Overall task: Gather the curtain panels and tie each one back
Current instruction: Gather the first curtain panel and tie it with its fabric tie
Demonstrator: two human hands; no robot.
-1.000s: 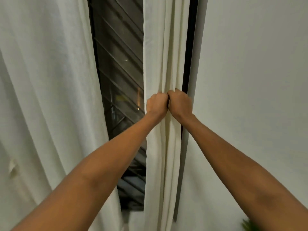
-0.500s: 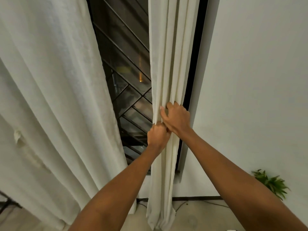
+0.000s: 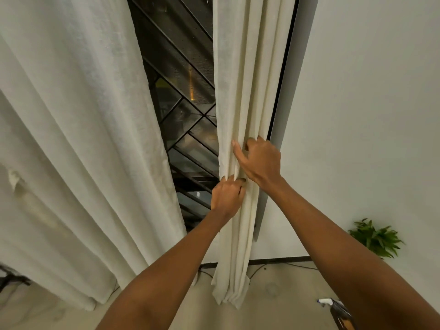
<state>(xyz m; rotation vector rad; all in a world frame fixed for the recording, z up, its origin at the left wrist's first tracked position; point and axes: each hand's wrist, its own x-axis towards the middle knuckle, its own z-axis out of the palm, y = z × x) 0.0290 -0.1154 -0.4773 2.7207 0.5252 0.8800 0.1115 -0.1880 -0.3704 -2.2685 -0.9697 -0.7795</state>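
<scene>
A cream curtain panel (image 3: 242,79) hangs bunched into narrow folds at the right side of the window. My left hand (image 3: 226,198) is closed around its left folds at about mid height. Just above, my right hand (image 3: 259,160) rests on the folds with thumb and fingers spread, pressing them together. A second, wider cream curtain panel (image 3: 78,139) hangs loose at the left, untouched. No tie-back is visible.
A dark window with a diagonal metal grille (image 3: 183,96) shows between the panels. A white wall (image 3: 369,115) fills the right, with a green plant (image 3: 376,239) at its foot. A spray bottle (image 3: 338,310) lies on the floor at lower right; cables run along the skirting.
The view has tilted down, revealing floor and plant. My left hand slid lower on the right panel, and my right hand loosened from a fist to spread fingers above it.
</scene>
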